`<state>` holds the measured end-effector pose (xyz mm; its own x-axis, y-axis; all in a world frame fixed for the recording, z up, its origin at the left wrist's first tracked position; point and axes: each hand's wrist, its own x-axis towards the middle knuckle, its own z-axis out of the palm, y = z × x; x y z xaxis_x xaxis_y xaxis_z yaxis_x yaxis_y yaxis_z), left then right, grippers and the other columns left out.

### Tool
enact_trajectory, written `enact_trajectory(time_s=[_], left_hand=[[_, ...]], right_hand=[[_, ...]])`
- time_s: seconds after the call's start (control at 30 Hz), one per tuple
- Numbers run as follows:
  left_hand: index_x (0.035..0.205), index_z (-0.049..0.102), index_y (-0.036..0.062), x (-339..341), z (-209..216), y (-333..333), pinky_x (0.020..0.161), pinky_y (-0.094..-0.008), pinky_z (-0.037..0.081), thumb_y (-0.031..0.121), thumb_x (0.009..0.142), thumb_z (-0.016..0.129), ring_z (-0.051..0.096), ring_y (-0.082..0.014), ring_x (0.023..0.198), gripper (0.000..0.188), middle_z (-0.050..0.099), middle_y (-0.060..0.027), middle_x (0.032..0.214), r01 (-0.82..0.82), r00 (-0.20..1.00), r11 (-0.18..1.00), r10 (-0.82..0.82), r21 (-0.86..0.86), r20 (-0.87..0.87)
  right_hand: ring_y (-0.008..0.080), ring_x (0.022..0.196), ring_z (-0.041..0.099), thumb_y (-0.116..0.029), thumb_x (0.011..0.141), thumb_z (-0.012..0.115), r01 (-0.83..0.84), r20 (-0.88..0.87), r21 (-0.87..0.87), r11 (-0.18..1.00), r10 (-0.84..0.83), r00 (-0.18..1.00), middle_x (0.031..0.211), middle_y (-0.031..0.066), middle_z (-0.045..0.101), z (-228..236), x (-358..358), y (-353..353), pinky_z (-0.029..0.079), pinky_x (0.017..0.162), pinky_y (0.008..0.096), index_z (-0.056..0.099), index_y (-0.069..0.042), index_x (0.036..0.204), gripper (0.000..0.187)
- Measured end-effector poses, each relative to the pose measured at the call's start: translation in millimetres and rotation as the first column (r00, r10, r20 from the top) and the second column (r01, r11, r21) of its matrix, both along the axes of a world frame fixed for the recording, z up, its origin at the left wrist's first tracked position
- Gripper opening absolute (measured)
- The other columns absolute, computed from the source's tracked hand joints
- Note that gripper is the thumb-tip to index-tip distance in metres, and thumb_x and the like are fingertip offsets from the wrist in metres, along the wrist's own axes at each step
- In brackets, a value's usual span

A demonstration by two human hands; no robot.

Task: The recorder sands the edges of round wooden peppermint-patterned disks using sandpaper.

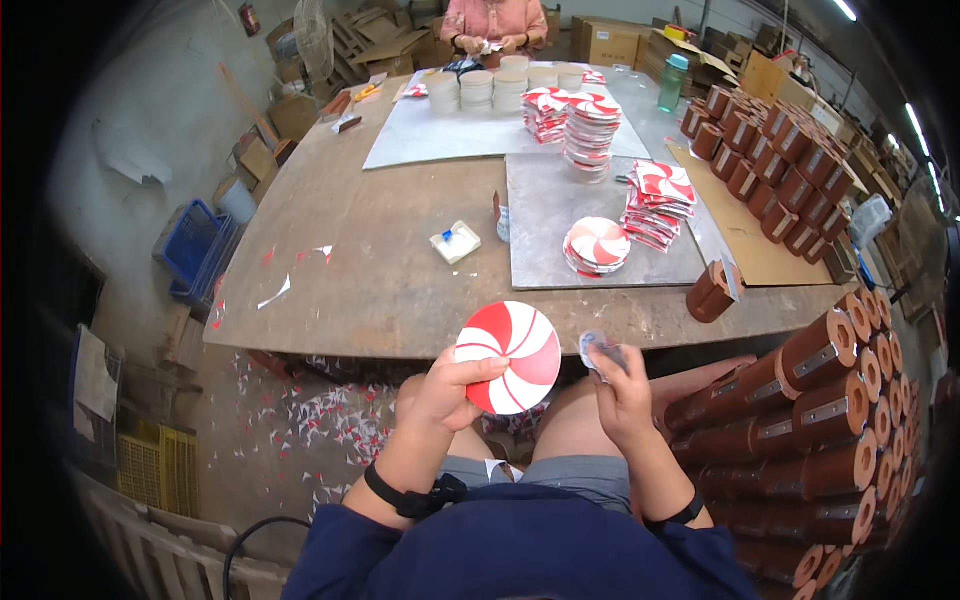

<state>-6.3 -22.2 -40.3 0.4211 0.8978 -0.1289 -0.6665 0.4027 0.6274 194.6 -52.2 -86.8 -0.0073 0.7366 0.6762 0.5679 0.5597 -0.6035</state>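
My left hand [448,390] grips a round disc [520,350] with a red and white swirl, thumb on its face, above my lap at the table's near edge. To its right, my right hand [624,392] pinches a small crumpled greyish-white rag-like piece [592,346], apart from the disc. Beyond my hands, on a grey metal sheet [545,215], lie a low pile of round swirl discs [598,243] and a stack of square-cut swirl sheets [661,190]. A taller swirl stack [590,140] rises behind them. A white pad with a blue bit [456,243] lies left of the sheet.
Brown cylinders are piled at my right [815,400] and on the table's far right [785,150]; one [711,293] stands near the front edge. Pale disc stacks [476,92] and a green bottle [673,82] stand farther back. Another person [495,25] works opposite. Paper scraps [335,425] litter the floor.
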Motion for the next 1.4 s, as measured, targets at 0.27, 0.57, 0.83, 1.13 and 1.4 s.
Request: enact_trajectory(time_s=[0.27,0.57,0.83,1.13,1.4], left_hand=[[0.103,0.046,-0.0085,-7.9,-7.2,-3.4,0.076,-0.0333,0.047,-0.003,0.072,0.054,0.057,-0.0224,0.085,0.033,0.056,-0.0165,0.096,0.003,0.999,0.998,-0.006,-0.056,-0.052],[0.104,0.045,-0.0102,-4.8,-9.0,-3.2,0.079,-0.0348,0.046,-0.004,0.07,0.054,0.057,-0.0241,0.088,0.035,0.055,-0.0179,0.098,0.037,0.999,0.999,-0.037,0.003,-0.009],[0.106,0.045,-0.0067,-4.6,-14.8,-5.5,0.078,-0.0348,0.047,-0.002,0.073,0.053,0.057,-0.0239,0.088,0.034,0.055,-0.0159,0.097,0.031,0.999,0.994,-0.03,-0.101,0.011],[0.106,0.044,-0.0088,-5.1,-22.2,-5.0,0.08,-0.0356,0.046,-0.004,0.074,0.052,0.056,-0.0251,0.091,0.034,0.054,-0.0178,0.101,0.053,0.997,0.986,-0.044,-0.158,0.059],[0.107,0.045,-0.0082,-11.8,-14.7,-5.4,0.083,-0.0348,0.044,-0.003,0.071,0.054,0.055,-0.0246,0.093,0.037,0.053,-0.0175,0.103,0.148,0.986,0.989,-0.15,0.024,0.076]], right_hand=[[0.0261,0.079,0.052,0.012,0.067,0.052,-0.193,0.083,-0.074,0.978,0.199,0.976,0.094,0.0152,0.047,6.6,-0.7,-3.0,0.042,0.069,0.0292,0.055,-0.002,0.097,0.033],[0.0277,0.077,0.054,0.01,0.058,0.054,-0.181,0.066,0.004,0.983,0.181,0.981,0.093,0.0153,0.049,22.3,-17.8,-11.0,0.046,0.063,0.029,0.059,-0.007,0.096,0.041],[0.0269,0.071,0.052,0.007,0.06,0.055,-0.172,0.123,0.19,0.967,0.15,0.981,0.087,0.0132,0.05,30.7,-24.1,-18.2,0.044,0.06,0.0316,0.058,-0.004,0.087,0.029],[0.0258,0.074,0.052,0.008,0.058,0.057,-0.072,-0.102,0.119,0.99,0.084,0.991,0.088,0.0127,0.049,18.7,-27.2,-17.7,0.044,0.063,0.0315,0.058,-0.003,0.093,0.037],[0.0178,0.081,0.05,0.006,0.077,0.047,-0.036,-0.101,-0.111,0.993,0.025,0.995,0.098,0.0119,0.046,-17.3,-3.9,-3.4,0.042,0.068,0.0246,0.048,0.001,0.107,0.031]])
